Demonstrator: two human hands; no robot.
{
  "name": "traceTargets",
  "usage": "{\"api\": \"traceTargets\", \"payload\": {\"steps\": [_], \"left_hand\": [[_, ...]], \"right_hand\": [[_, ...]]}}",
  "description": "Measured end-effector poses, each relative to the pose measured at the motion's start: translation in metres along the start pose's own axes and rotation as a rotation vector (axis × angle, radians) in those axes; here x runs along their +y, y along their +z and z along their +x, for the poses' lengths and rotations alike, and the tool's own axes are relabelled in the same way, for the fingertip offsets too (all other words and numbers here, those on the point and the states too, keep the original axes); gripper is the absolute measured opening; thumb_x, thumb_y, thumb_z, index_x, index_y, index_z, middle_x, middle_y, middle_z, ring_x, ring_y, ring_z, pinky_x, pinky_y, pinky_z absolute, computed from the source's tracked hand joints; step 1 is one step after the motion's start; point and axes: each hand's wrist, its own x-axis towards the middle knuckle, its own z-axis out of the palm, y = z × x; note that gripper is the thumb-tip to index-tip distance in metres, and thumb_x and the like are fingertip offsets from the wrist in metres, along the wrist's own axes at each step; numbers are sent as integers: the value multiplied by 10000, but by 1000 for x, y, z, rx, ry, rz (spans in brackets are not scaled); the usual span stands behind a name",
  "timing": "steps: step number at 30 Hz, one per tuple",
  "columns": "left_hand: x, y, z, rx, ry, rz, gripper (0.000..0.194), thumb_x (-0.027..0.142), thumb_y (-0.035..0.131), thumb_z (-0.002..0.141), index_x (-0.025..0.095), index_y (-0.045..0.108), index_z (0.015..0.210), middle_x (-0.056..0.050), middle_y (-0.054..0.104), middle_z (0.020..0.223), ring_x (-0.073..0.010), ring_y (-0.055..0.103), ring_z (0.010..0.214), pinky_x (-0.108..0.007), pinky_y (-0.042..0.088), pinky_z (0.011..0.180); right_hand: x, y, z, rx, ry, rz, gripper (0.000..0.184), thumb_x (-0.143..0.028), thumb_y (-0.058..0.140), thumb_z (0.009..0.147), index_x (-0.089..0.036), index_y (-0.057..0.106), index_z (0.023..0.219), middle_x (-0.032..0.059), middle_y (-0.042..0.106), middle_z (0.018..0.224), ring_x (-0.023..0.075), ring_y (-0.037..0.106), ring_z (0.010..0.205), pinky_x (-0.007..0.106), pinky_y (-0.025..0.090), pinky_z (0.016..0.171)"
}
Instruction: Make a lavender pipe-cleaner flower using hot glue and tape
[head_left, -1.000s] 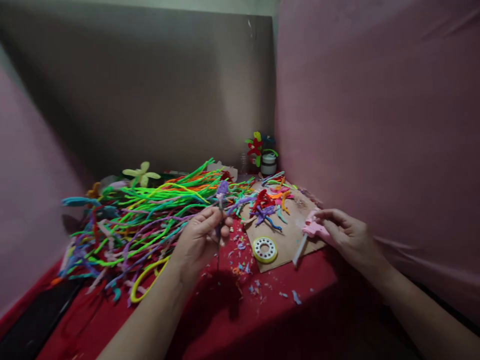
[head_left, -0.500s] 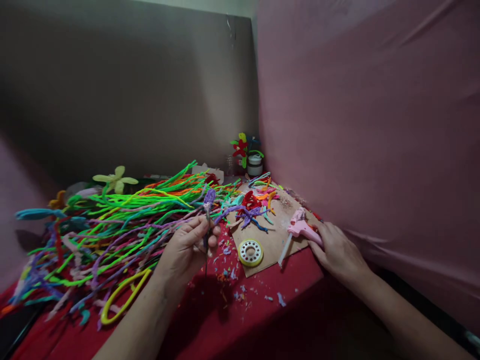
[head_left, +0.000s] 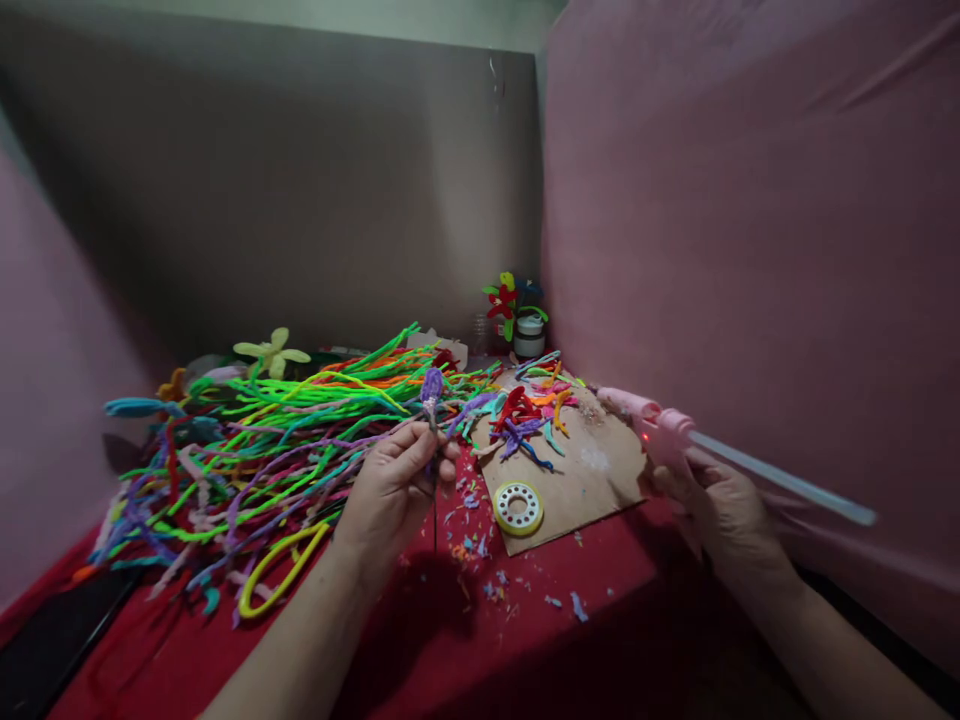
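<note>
"Pink plastic at the right edge of the cardboard sheet (head_left: 600, 495): is that a glue gun (head_left: 651, 414)?"

"It is, gripped in the right hand (head_left: 731, 505). Those fingers curl around the handle, though I can't tell whether one is pressing a trigger. The nozzle points left, over the cardboard's far right part, and a small red light (head_left: 646, 437) glows on the body."

"And the pale rod?"

"A glue stick (head_left: 787, 481), jutting from the back of the gun, away from the cardboard on its right."

"What about the left hand (head_left: 397, 475)?"

"It's just left of the cardboard, thumb and fingers pinching a thin dark stem (head_left: 435, 525). A fuzzy purple piece (head_left: 432, 386) tops it, standing upright above the grip, near the cardboard's left edge."

"Anything lying on the cardboard?"

"A yellow-rimmed white ring (head_left: 517, 491) by its near left corner, with red, orange, purple and blue fuzzy bits (head_left: 517, 437) further back."

"And around it?"

"A big heap of coloured pipe cleaners (head_left: 300, 430) to its left, small scraps (head_left: 578, 606) on the red cloth (head_left: 555, 650) in front, and a lidded jar (head_left: 530, 340) behind it."
</note>
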Motion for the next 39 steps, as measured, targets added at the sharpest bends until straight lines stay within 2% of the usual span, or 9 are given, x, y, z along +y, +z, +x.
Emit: {"api": "traceTargets", "payload": {"steps": [3, 9, 13, 16, 21, 25, 28, 36, 39], "left_hand": [[6, 0, -4, 17, 68, 59, 163, 238, 721, 695, 136, 594, 687, -28, 656, 651, -81, 566, 500, -161, 445, 463], [31, -13, -12, 54, 228, 199, 77, 204, 671, 735, 150, 620, 717, -6, 643, 666, -93, 565, 516, -191, 445, 479], [40, -26, -14, 100, 316, 209, 53, 173, 661, 738, 165, 615, 712, 2, 648, 655, -98, 566, 524, -201, 453, 492], [40, -35, -15, 122, 323, 200, 45, 171, 656, 741, 164, 617, 719, 2, 647, 639, -94, 562, 515, -200, 452, 495], [38, -42, -16, 126, 321, 222, 42, 168, 636, 758, 158, 615, 723, -3, 648, 664, -89, 558, 514, -200, 445, 489], [38, -40, -16, 131, 328, 257, 59, 173, 629, 764, 155, 610, 712, -7, 644, 667, -92, 554, 515, -211, 443, 497], [38, -38, -17, 133, 328, 287, 56, 165, 621, 768, 154, 616, 714, -8, 642, 673, -91, 553, 519, -211, 438, 503], [35, -35, -17, 156, 319, 261, 46, 142, 640, 726, 166, 610, 702, -3, 645, 639, -108, 556, 506, -224, 443, 486], [36, -32, -17, 166, 320, 257, 54, 139, 652, 702, 166, 609, 684, 2, 644, 630, -108, 555, 497, -224, 442, 475]], "right_hand": [[-8, 22, 4, -111, 89, 261, 283, -420, 734, 629, -175, 608, 691, 3, 518, 568, 133, 481, 523, 268, 396, 494], [-35, 76, 20, -386, 31, 572, 207, -323, 687, 722, -180, 546, 670, -21, 466, 590, 116, 487, 545, 254, 383, 517], [-50, 109, 26, -528, 65, 571, 237, -350, 661, 750, -166, 542, 661, -17, 496, 587, 106, 485, 525, 253, 385, 525], [-48, 125, 26, -585, 59, 402, 289, -395, 637, 770, -156, 547, 634, -11, 507, 572, 90, 454, 512, 229, 348, 502], [-39, 134, 21, -588, 16, 208, 312, -454, 663, 729, -147, 630, 682, -26, 459, 524, 58, 321, 457, 202, 246, 425], [-35, 135, 20, -554, -25, 201, 306, -474, 652, 731, -180, 693, 804, 40, 616, 677, 115, 473, 539, 235, 361, 478], [-30, 134, 19, -542, -40, 206, 290, -456, 660, 732, -194, 706, 849, 68, 654, 738, 148, 530, 585, 258, 404, 507], [-21, 129, 18, -566, 0, 197, 235, -414, 634, 776, -195, 688, 844, 34, 622, 752, 104, 451, 566, 234, 334, 482], [-20, 128, 18, -574, 6, 177, 209, -401, 624, 787, -201, 680, 802, 2, 550, 643, 89, 391, 523, 230, 283, 461]]}}
